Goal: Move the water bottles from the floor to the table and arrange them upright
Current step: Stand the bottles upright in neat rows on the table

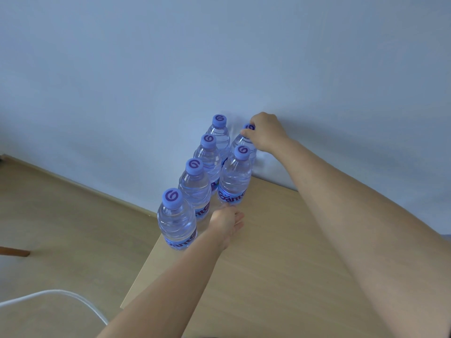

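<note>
Several clear water bottles with purple caps stand upright in two rows near the left edge of the light wooden table (280,264). My right hand (266,132) grips the cap of the far right bottle (240,141) by the wall. My left hand (228,222) reaches out with straight fingers that touch the base of the nearer right-row bottle (235,181). The nearest bottle (177,219) stands at the table's left edge, with two more, one (195,185) and another (210,154), behind it and the farthest (219,131) by the wall.
A pale blue wall (170,69) runs right behind the table. To the left lies wooden floor (61,228) with a white cable (73,295) and a brown chair leg (14,252) at the frame's left edge.
</note>
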